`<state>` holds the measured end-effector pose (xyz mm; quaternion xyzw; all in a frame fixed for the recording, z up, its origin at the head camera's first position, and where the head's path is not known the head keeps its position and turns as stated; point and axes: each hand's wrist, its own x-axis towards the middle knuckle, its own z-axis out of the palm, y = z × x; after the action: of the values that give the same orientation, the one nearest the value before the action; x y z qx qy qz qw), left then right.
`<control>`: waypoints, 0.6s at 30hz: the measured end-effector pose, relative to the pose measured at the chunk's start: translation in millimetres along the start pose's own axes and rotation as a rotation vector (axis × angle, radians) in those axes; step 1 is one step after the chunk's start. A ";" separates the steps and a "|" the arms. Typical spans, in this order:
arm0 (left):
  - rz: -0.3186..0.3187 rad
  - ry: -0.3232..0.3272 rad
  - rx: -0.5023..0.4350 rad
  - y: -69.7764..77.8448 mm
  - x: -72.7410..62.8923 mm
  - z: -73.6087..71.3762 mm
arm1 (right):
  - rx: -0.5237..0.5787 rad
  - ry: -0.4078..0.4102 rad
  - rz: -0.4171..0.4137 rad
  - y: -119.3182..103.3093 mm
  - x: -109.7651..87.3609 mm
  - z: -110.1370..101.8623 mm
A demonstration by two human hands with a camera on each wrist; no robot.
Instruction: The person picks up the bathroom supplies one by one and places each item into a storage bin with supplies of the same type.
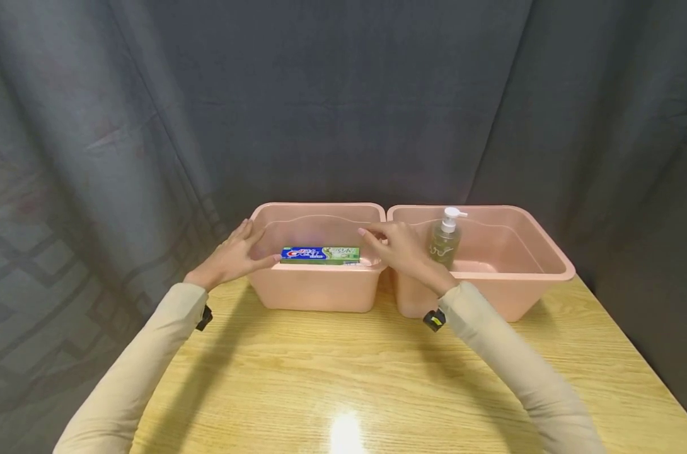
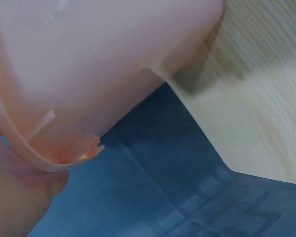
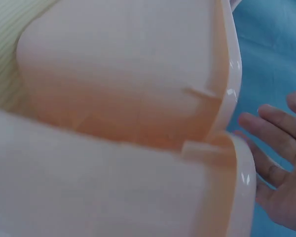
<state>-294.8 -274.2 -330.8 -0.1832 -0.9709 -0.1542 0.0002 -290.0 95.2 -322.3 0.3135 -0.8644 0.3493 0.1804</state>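
Note:
Two pink plastic bins stand side by side on the table. In the left bin (image 1: 312,289) lies a blue and green toothpaste box (image 1: 319,255) marked Crest. My left hand (image 1: 234,253) is at this bin's left end, fingers spread and thumb over the front rim. In the left wrist view, part of that hand (image 2: 19,190) lies against the bin rim (image 2: 44,162). Over the left bin's right end is my right hand (image 1: 403,249), with nothing in it. The right wrist view shows its fingers (image 3: 274,131) loosely extended close beside the bin rims.
The right bin (image 1: 525,287) holds a pump bottle (image 1: 445,243) with a white pump top and greenish body. Both bins stand on a wooden table (image 1: 321,366). A dark grey curtain (image 1: 343,107) hangs behind them.

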 end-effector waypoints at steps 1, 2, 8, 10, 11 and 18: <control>0.011 0.002 0.005 0.6 0.2 -0.7 | -0.002 -0.005 -0.001 0.9 -1.3 -3.1; 0.019 0.002 0.007 0.9 0.6 -1.4 | -0.013 -0.010 0.000 2.1 -2.8 -6.2; 0.055 0.025 -0.007 3.9 2.7 -3.6 | -0.073 0.025 -0.049 11.4 -10.8 -26.9; 0.070 0.045 -0.019 4.9 3.9 -3.5 | -0.098 0.044 -0.080 15.0 -12.4 -35.7; 0.076 0.059 -0.030 5.6 4.6 -3.6 | -0.119 0.051 -0.089 17.2 -13.2 -40.3; 0.120 0.150 -0.058 9.6 8.9 -1.8 | -0.177 0.026 -0.048 29.8 -22.6 -66.9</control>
<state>-299.8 -263.1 -325.7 -0.2291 -0.9505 -0.1952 0.0770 -287.1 169.2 -302.7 0.3122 -0.8818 0.2710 0.2271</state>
